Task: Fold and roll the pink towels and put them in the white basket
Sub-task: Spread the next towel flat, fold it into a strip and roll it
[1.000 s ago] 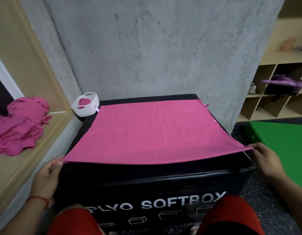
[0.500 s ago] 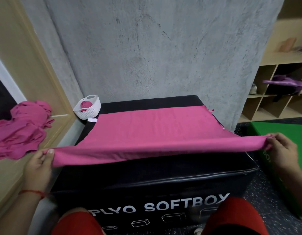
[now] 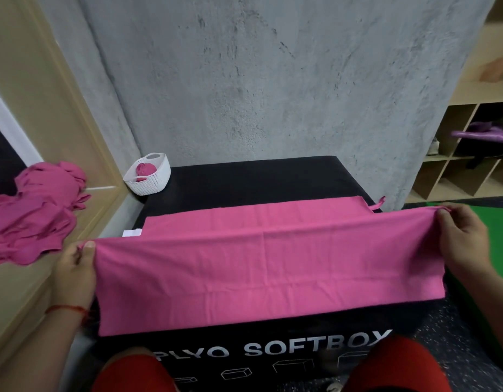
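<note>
- While the left hand (image 3: 75, 273) and the right hand (image 3: 462, 239) each pinch one end of its upper edge, thumb and fingers clamped on the cloth, the pink towel (image 3: 267, 267) is pulled taut between them over the black soft box (image 3: 244, 179)
- Beyond the held edge a farther strip of that towel lies flat on the box top, and its near part drapes over the front edge, just above white lettering that reads "SOFTBOX"
- A small white tag (image 3: 132, 232) sticks out at the left end of the flat strip
- The box has a dark, smooth top and stands against a rough grey concrete wall (image 3: 272, 80)
- To the left runs a pale wooden ledge (image 3: 46, 108); to the right stand open wooden cubby shelves (image 3: 456, 171) with a purple item (image 3: 482, 134) in one compartment
- A green mat (image 3: 499, 250) lies on the speckled dark floor (image 3: 456, 335) to the right of the box
- One white basket (image 3: 157, 182) sits at the far left corner of the box top, tilted, touching the wall side
- One rolled pink towel (image 3: 144, 169) lies inside it
- One heap of loose pink towels (image 3: 32, 210) rests on the ledge, well apart from the basket; how many are in it I cannot tell
- Two hands are in view, with one red thread bracelet (image 3: 66, 308) on the left wrist
- Two red-clad knees (image 3: 131, 374) press close to the front of the box
</note>
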A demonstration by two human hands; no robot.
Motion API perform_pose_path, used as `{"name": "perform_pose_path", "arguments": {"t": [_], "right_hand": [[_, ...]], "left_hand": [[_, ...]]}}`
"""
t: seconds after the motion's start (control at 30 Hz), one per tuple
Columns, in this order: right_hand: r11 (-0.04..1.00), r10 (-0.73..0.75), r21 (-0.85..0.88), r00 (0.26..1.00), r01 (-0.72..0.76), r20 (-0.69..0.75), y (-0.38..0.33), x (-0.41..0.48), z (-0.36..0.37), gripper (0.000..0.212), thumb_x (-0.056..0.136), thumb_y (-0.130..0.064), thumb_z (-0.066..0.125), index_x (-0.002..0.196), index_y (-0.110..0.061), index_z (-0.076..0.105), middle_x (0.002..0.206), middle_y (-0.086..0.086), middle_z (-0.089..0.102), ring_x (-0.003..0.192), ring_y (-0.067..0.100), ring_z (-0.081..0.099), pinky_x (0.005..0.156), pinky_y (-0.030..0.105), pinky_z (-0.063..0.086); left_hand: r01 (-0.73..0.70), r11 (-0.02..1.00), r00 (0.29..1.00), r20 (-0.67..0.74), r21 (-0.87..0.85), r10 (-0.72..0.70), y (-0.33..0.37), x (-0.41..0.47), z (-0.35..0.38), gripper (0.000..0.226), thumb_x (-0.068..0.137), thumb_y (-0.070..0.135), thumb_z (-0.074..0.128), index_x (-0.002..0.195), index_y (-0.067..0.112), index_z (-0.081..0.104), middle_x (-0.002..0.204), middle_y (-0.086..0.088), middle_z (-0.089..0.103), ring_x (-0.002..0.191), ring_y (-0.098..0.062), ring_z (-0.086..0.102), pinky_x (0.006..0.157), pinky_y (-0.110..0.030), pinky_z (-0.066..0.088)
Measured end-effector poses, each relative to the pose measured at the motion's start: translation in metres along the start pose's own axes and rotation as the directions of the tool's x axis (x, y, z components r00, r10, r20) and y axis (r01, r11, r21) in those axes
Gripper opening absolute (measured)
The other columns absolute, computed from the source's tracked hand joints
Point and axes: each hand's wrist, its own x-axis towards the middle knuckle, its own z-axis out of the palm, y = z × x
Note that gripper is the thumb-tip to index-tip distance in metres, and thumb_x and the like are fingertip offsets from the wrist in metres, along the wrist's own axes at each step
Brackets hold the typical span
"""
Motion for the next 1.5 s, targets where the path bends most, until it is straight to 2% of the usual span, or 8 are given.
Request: {"name": "perform_pose_path", "arguments": {"t": [0.13,0.27,0.43,0.53,0.67,0.83,1.13,1.5], "right_hand": [[1.0,-0.009,-0.011,0.999,0.008,-0.034,-0.01,0.022,0.021,0.017,0.107,-0.032,0.056,0.115,-0.025,0.069,0.097,-0.012,0.069,0.098,0.014,0.064,0.084,0.015,0.048],[0.998,0.009,-0.054,1.0,-0.01,-0.029,-0.012,0.054,0.046,0.022,0.104,-0.041,0.055,0.116,-0.029,0.069,0.104,-0.006,0.073,0.104,0.022,0.067,0.097,0.039,0.052],[0.995,0.031,-0.088,0.998,-0.036,-0.06,-0.018,0.092,0.086,0.025,0.104,-0.037,0.058,0.118,-0.021,0.069,0.104,0.001,0.071,0.096,0.021,0.065,0.071,0.008,0.045],[0.986,0.03,-0.164,0.997,-0.041,-0.067,-0.007,0.115,0.115,0.027,0.102,-0.044,0.057,0.117,-0.023,0.068,0.107,0.004,0.072,0.096,0.024,0.066,0.07,0.011,0.045],[0.933,0.035,-0.357,0.999,-0.039,-0.017,0.029,0.136,0.156,0.029,0.104,-0.045,0.055,0.119,-0.023,0.065,0.112,0.01,0.073,0.102,0.035,0.067,0.088,0.044,0.052],[0.807,0.187,-0.572,0.982,-0.147,0.011,0.074,0.128,0.215,0.027,0.105,-0.046,0.049,0.126,-0.029,0.05,0.118,0.027,0.068,0.102,0.052,0.065,0.085,0.055,0.051],[0.767,0.138,-0.631,0.99,-0.118,-0.017,0.093,0.115,0.239,0.015,0.096,-0.03,0.048,0.111,-0.03,0.047,0.109,0.02,0.068,0.095,0.049,0.066,0.086,0.058,0.054],[0.658,0.097,-0.753,0.992,0.0,0.085,0.079,0.107,0.236,0.057,0.082,-0.036,0.031,0.123,-0.029,0.07,0.13,0.009,0.062,0.11,0.044,0.063,0.089,0.057,0.056]], "left_hand": [[0.015,1.0,0.999,-0.043,-0.009,-0.015,0.013,0.023,0.013,0.023,0.109,0.028,0.049,0.106,0.01,0.062,0.1,-0.017,0.064,0.093,-0.025,0.055,0.08,-0.034,0.041],[0.007,1.0,0.997,-0.075,-0.01,-0.008,0.018,0.054,0.03,0.025,0.107,0.032,0.048,0.103,0.011,0.06,0.097,-0.018,0.063,0.089,-0.024,0.053,0.081,-0.04,0.04],[0.04,0.995,0.995,-0.099,0.09,-0.031,0.013,0.097,0.064,0.027,0.104,0.033,0.048,0.094,0.009,0.057,0.092,-0.021,0.06,0.087,-0.032,0.054,0.077,-0.045,0.04],[0.065,0.987,0.996,-0.076,0.144,-0.055,0.011,0.118,0.091,0.025,0.106,0.019,0.049,0.09,0.001,0.056,0.087,-0.02,0.054,0.083,-0.031,0.049,0.072,-0.039,0.032],[0.094,0.954,0.995,0.01,0.283,-0.102,-0.016,0.148,0.136,0.028,0.1,0.021,0.045,0.09,0.002,0.063,0.09,-0.028,0.062,0.08,-0.033,0.054,0.07,-0.041,0.037],[0.151,0.884,0.976,0.075,0.443,-0.205,-0.078,0.157,0.191,0.031,0.102,0.022,0.048,0.084,0.003,0.066,0.089,-0.027,0.068,0.083,-0.042,0.064,0.074,-0.046,0.046],[0.034,0.818,0.997,0.04,0.574,-0.069,-0.111,0.163,0.211,0.019,0.103,0.023,0.048,0.094,0.011,0.06,0.094,-0.022,0.065,0.088,-0.042,0.063,0.079,-0.05,0.051],[0.125,0.866,0.991,-0.019,0.484,-0.133,-0.074,0.163,0.196,0.023,0.107,0.023,0.041,0.105,0.008,0.058,0.103,-0.023,0.066,0.094,-0.044,0.062,0.08,-0.048,0.047]]}}
